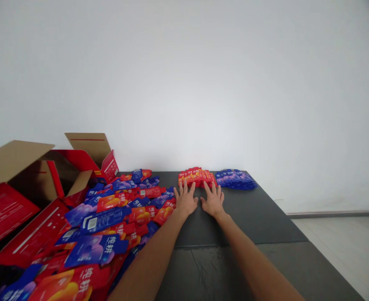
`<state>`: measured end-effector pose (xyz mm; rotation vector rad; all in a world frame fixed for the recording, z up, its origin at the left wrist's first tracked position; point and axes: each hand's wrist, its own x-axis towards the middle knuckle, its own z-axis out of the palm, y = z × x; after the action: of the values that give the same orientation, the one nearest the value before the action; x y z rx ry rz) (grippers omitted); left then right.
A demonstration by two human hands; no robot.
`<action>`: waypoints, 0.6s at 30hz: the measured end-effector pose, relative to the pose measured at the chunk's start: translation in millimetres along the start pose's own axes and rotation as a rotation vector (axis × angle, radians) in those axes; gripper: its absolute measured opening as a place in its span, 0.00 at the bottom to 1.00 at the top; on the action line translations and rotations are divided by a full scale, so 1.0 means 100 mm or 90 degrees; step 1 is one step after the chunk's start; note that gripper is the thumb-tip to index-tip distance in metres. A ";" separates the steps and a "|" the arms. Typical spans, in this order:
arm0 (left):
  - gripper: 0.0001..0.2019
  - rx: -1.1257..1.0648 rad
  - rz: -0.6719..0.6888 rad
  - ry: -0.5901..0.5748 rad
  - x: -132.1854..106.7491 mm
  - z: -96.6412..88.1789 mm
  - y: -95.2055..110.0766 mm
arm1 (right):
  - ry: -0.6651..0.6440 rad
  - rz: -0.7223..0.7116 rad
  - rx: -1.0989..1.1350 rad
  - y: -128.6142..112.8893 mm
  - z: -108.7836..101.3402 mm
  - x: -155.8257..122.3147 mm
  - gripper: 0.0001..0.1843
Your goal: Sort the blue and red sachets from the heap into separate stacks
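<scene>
Left hand (186, 202) and right hand (213, 202) side by side, palms down, fingers spread wide, fingertips at near edge of red packet stack (196, 176) on far part of dark table (243, 221). Blue packet stack (236, 179) just to right. Loose heap of mixed packets (104, 220) crowds left side (left forearm (159, 253) hides part of it). Red cardboard boxes (8, 209), flaps raised, left of heap. Pale wall (184, 92) close behind stacks.
</scene>
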<state>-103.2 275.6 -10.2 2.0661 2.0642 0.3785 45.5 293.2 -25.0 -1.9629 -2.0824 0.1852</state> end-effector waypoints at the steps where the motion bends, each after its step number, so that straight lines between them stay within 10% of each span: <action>1: 0.40 0.002 -0.002 0.001 -0.09 -0.01 0.00 | 0.003 -0.003 0.003 -0.01 -0.03 -0.08 0.46; 18: 0.32 0.044 -0.100 0.021 -1.53 0.04 -0.21 | 0.014 -0.065 0.050 -0.17 -0.22 -1.63 0.40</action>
<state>-121.3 122.9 -27.0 1.9282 2.2704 0.3217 42.2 127.7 -17.0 -1.8008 -2.1221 0.2197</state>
